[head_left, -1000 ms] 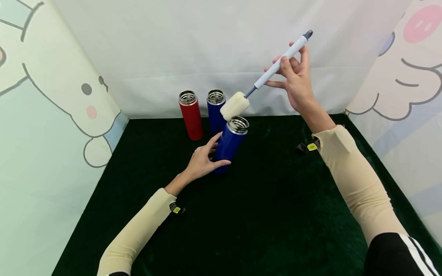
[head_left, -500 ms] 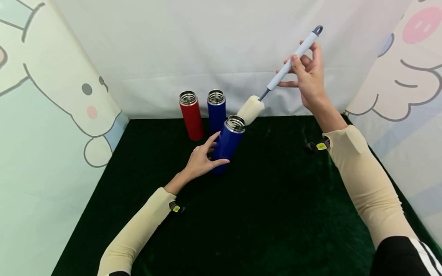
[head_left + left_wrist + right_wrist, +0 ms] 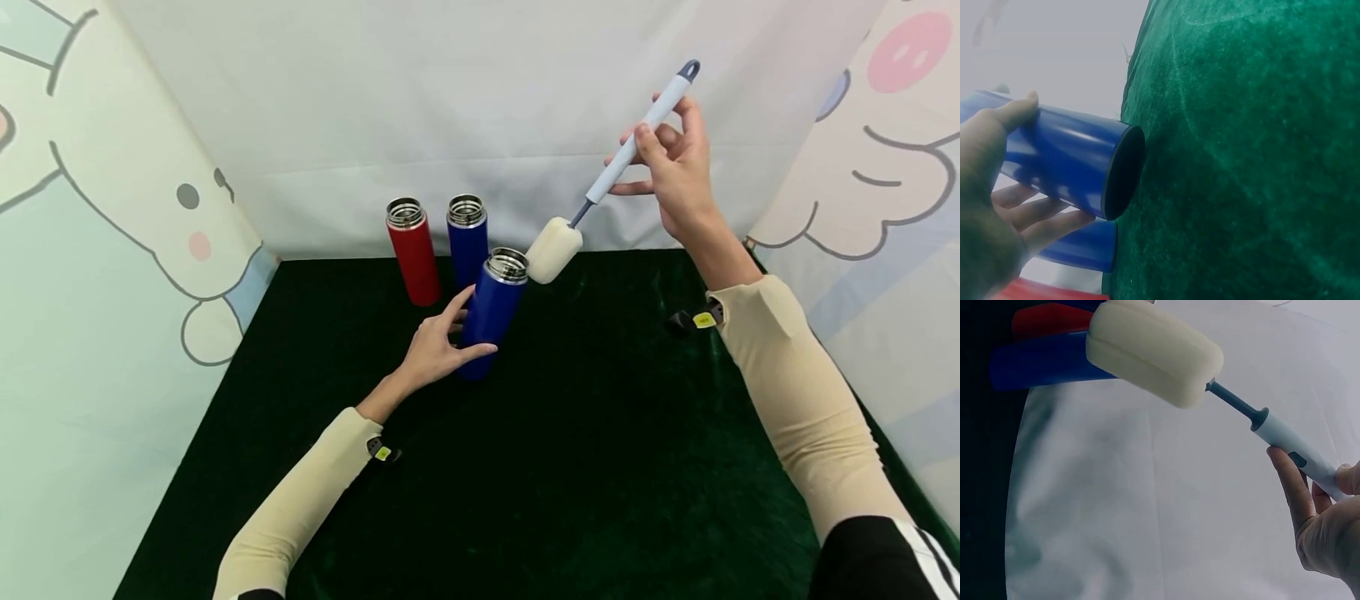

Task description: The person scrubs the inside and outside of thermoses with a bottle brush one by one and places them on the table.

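Observation:
My left hand [image 3: 437, 348] grips a blue bottle [image 3: 495, 310], thumb on one side and fingers on the other. This bottle leans to the right, its steel-rimmed mouth uncapped, and its dark base [image 3: 1125, 174] faces the left wrist camera. In my right hand [image 3: 681, 183] is a bottle brush [image 3: 617, 169], pinched by its pale blue handle. The cream sponge head [image 3: 555, 250] points down-left, just right of the bottle's mouth and outside it. In the right wrist view the sponge head [image 3: 1154, 353] partly covers the bottles behind.
A second blue bottle [image 3: 468, 246] and a red bottle [image 3: 417, 262], both uncapped, stand upright behind the held one. Dark green cloth [image 3: 570, 467] covers the table. A white curtain [image 3: 337, 125] hangs along the back, with printed panels [image 3: 112, 333] at the sides.
The brush has moved right and slightly down, its sponge head leaving the spot above the bottle's mouth for the right side of it. The held bottle's top has shifted a little left.

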A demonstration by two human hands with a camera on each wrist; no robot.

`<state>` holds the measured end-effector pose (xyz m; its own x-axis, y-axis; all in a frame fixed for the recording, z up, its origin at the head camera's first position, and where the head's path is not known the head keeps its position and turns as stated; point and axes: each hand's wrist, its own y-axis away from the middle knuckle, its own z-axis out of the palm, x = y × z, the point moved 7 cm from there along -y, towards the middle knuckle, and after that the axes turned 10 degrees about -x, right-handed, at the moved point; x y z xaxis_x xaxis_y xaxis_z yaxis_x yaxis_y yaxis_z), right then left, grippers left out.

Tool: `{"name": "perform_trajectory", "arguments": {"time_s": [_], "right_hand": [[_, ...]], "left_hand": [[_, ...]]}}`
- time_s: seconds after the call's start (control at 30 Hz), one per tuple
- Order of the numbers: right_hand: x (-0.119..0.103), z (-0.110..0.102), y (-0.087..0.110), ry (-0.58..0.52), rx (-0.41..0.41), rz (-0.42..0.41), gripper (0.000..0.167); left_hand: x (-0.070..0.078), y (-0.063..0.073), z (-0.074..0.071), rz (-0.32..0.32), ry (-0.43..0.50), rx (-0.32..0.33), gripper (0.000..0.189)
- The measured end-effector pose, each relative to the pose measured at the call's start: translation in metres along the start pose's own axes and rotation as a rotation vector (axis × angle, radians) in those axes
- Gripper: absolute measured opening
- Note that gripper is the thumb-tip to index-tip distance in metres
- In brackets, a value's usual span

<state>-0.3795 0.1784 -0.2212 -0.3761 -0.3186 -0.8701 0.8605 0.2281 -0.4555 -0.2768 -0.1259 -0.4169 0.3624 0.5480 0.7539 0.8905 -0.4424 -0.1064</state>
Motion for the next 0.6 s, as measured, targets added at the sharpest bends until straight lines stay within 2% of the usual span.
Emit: {"name": "perform_trajectory", "arguments": {"time_s": [0.3,0.47,0.6], "right_hand": [[0.004,-0.003,0.005,-0.034,-0.008,0.013,0.043],[0.012,-0.006,0.008,-0.108,0.015,0.060,0.045],[0.020,-0.009,0.011,-0.193,0.050,0.115,0.046]], "left_hand": [[-0.001,0.001,-0.001,-0.003,0.026,0.015,0.096],[-0.004,0.003,-0.001,-0.025,0.061,0.010,0.095],[-0.005,0.004,-0.002,-0.030,0.130,0.001,0.095]]}}
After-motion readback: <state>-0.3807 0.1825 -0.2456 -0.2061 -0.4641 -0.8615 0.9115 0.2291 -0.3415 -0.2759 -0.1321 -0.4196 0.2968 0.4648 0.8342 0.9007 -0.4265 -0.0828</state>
